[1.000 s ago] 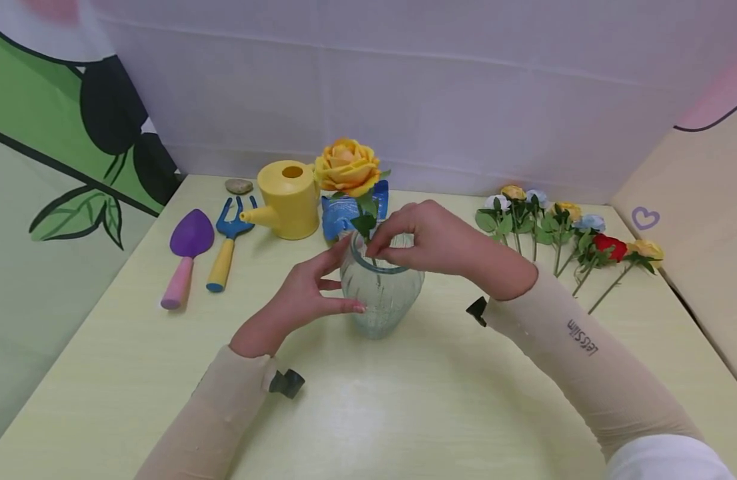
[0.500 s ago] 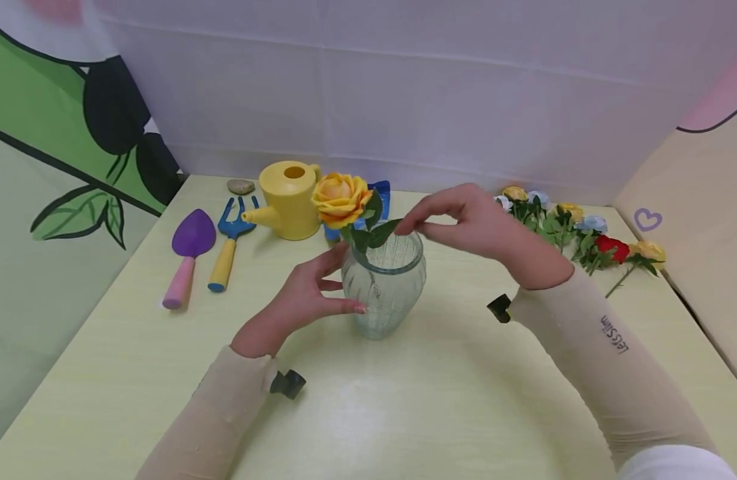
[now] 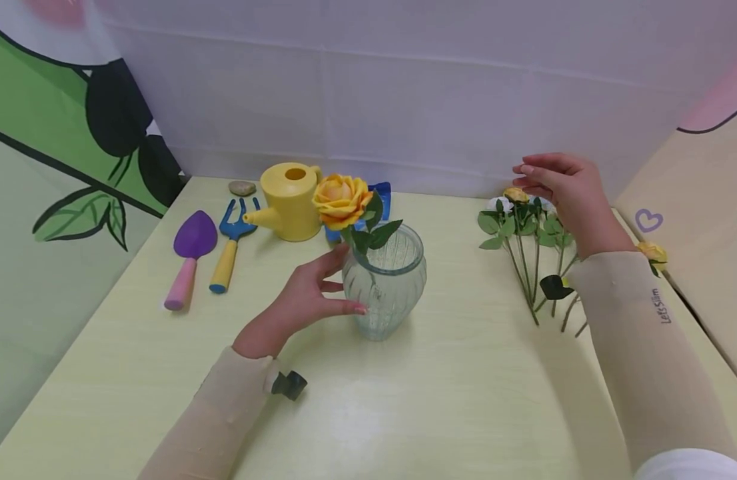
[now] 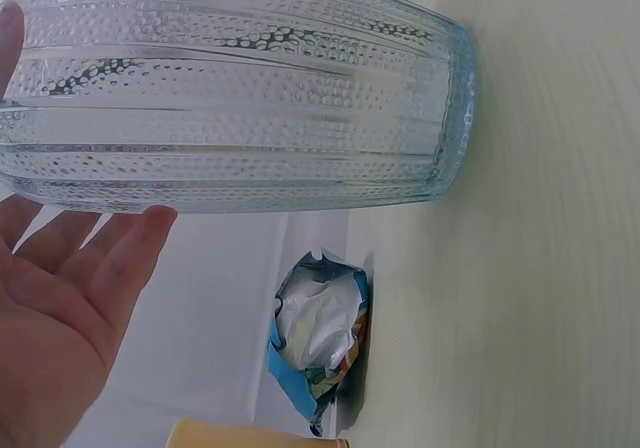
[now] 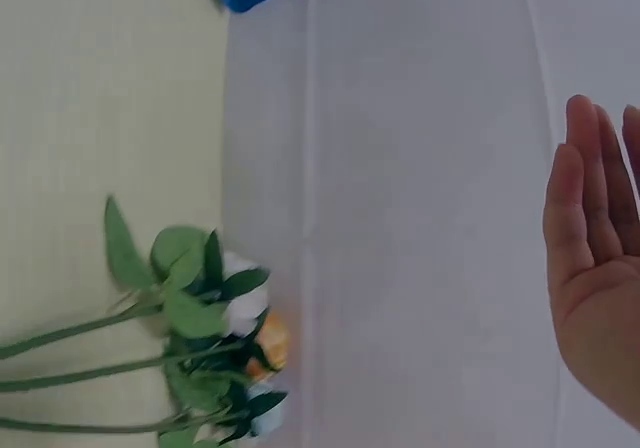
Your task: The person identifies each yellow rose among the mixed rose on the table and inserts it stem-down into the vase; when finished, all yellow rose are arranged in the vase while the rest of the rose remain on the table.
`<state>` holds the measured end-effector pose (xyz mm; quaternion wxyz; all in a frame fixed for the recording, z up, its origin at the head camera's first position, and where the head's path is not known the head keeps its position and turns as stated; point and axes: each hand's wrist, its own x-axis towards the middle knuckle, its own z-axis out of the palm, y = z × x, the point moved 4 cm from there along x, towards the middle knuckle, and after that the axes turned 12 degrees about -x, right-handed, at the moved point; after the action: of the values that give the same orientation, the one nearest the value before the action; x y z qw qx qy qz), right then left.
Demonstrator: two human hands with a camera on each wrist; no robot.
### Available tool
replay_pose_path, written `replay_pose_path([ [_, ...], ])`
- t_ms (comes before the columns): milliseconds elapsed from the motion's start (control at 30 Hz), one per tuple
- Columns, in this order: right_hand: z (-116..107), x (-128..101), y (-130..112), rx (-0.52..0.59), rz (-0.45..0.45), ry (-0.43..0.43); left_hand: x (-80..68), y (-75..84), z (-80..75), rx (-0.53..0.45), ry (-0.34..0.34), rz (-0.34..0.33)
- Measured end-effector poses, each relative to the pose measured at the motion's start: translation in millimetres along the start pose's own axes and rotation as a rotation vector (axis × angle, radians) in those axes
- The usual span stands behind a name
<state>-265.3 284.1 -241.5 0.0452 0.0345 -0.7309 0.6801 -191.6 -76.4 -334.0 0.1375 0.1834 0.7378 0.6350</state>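
Note:
A ribbed clear glass vase (image 3: pixel 392 300) stands upright mid-table. A single artificial yellow rose (image 3: pixel 342 201) is in it, its bloom leaning left over the rim and its leaves spread at the mouth. My left hand (image 3: pixel 305 293) holds the vase's left side, thumb in front and fingers behind; in the left wrist view the glass vase (image 4: pixel 250 98) lies between thumb and fingers. My right hand (image 3: pixel 575 190) is raised, holding nothing, above the artificial roses (image 3: pixel 527 223) at the back right. Its forearm hides several of them. The right wrist view shows its fingers (image 5: pixel 568 208) nearly straight.
Back left of the vase are a yellow watering can (image 3: pixel 292 210) and a blue packet (image 3: pixel 380 193), seen crumpled in the left wrist view. Further left lie a blue hand fork (image 3: pixel 233 230), a purple trowel (image 3: pixel 194 235) and a stone (image 3: pixel 242 189). A cloth backdrop (image 3: pixel 434 120) rises behind the table.
The yellow rose has sunk lower into the vase and tipped left. My right hand has let it go and moved right, over the other roses. My left hand stays at the vase.

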Motion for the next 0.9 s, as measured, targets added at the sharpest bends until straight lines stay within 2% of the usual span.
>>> replay_pose_path([
  [67, -13, 3, 16, -0.017, 0.069, 0.040, 0.3, 0.5, -0.1, 0.003, 0.000, 0.004],
  [200, -37, 5, 53, -0.121, 0.202, 0.115, 0.6, 0.3, 0.1, 0.002, 0.000, 0.000],
  [400, -58, 7, 97, -0.255, 0.345, 0.160, 0.6, -1.1, 0.0, 0.012, 0.000, -0.007],
  [500, -63, 7, 111, -0.333, 0.372, 0.158, 0.7, -1.8, -0.4, 0.009, 0.001, -0.008],
  [733, -64, 2, 136, -0.607, 0.409, 0.083, -0.3, -2.7, -1.7, 0.007, 0.001, -0.010],
  [900, -61, 4, 148, -0.712, 0.430, 0.073, -0.1, -3.4, -2.3, 0.007, 0.002, -0.002],
])
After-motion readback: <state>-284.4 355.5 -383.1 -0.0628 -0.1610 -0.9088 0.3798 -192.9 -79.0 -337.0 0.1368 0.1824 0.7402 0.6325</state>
